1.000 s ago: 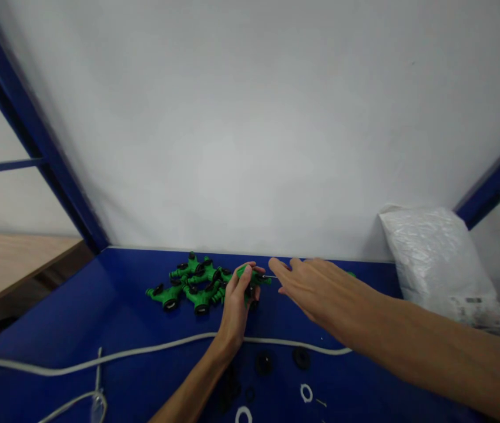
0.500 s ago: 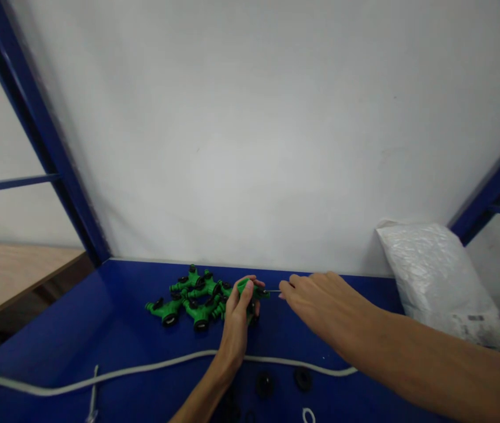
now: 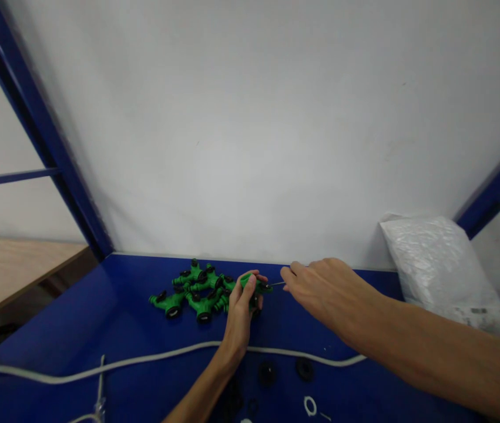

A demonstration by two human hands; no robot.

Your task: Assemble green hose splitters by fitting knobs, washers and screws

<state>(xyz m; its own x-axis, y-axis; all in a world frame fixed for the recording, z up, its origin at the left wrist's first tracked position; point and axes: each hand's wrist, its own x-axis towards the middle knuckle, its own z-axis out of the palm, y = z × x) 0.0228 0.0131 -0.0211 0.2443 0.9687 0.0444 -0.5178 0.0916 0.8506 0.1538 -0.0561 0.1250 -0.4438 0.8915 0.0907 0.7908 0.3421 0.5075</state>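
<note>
My left hand (image 3: 241, 305) is wrapped around a green hose splitter (image 3: 247, 280) with black parts, its thumb on the near side. My right hand (image 3: 315, 285) is closed on a tool with a thin metal shaft (image 3: 278, 284), like a screwdriver; its handle is hidden in the fist. The shaft's tip meets the right end of the held splitter, at a dark part. Left of my left hand lies a group of similar green splitters (image 3: 201, 302) with black valves and rings, partly covered by the hand.
A white cord (image 3: 165, 355) crosses the blue tabletop (image 3: 113, 317) under my left forearm. Black rings (image 3: 305, 369) and a white ring (image 3: 310, 406) lie near the front. A thin rod-like item (image 3: 100, 382) lies front left. A white plastic package (image 3: 443, 270) leans at the right.
The shaft now slants up toward my right hand, where it was nearly level. The held splitter has tilted a little. The whole view has shifted slightly.
</note>
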